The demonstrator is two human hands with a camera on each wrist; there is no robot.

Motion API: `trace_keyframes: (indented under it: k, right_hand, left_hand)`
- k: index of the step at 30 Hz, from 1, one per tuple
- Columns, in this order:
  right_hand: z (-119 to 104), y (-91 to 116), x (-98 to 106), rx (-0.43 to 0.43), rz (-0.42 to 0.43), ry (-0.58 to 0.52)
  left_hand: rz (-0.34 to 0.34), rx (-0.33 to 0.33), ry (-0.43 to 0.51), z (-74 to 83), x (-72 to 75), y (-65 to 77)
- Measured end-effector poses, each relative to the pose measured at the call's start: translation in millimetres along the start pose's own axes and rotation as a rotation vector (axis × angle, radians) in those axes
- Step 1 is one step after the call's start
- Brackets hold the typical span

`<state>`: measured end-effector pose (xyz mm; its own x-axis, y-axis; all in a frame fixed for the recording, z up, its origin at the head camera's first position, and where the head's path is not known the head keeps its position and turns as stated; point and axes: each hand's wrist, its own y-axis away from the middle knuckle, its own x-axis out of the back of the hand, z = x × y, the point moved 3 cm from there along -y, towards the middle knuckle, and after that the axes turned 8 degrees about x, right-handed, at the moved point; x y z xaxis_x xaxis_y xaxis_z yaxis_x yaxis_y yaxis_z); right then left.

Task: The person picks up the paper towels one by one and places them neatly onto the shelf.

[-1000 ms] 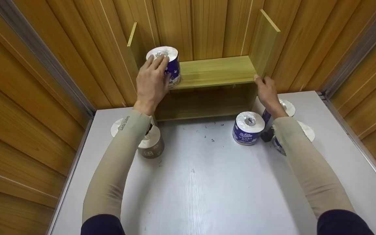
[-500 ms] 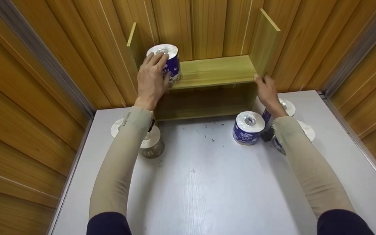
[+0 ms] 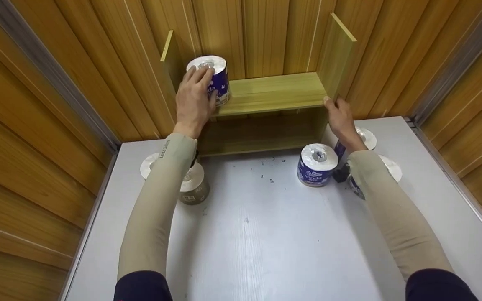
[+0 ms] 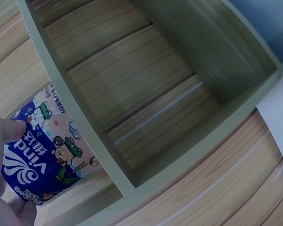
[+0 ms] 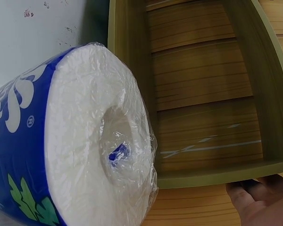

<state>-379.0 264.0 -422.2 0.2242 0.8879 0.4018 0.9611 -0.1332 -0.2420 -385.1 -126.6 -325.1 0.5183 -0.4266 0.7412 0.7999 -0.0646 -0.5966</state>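
Observation:
My left hand (image 3: 194,102) grips a blue-and-white wrapped toilet roll (image 3: 223,83), standing at the left end of the upper board of a wooden shelf unit (image 3: 278,93). Fingers lie over the roll's top and front. The left wrist view shows the printed wrapper (image 4: 40,157) close beside the shelf board, a thumb and fingertips around it. At the unit's right side my right hand (image 3: 342,122) holds the side panel (image 3: 337,58) near the upper board's front corner. Fingers of that hand (image 5: 262,197) reach behind the panel in the right wrist view; some are hidden.
On the white table (image 3: 245,242), a blue toilet roll (image 3: 317,165) stands right of the unit's front, with two more rolls partly behind my right arm. Two others, one a brown-wrapped roll (image 3: 195,190), stand by my left forearm. Wood-panelled walls (image 3: 27,125) enclose the table.
My left hand and the toilet roll have shifted slightly back on the upper board, and the left forearm has swung a little to the right. The right hand keeps its hold on the shelf unit.

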Motion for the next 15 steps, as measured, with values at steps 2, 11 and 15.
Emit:
trace_keyframes:
  k: [2,11,15]
  right_hand:
    - [-0.4,0.1,0.1,0.001,-0.004,-0.007]
    - [-1.8,-3.9,1.6,0.023,0.002,-0.018]
    - [-1.9,-5.5,0.7,0.027,-0.009,-0.018]
  left_hand:
    - [-0.001,0.002,0.001,-0.1,-0.4,0.1]
    - [-0.059,-0.010,-0.023,3.6,3.1,-0.3]
    - [-0.078,-0.003,-0.035,4.0,7.4,1.1]
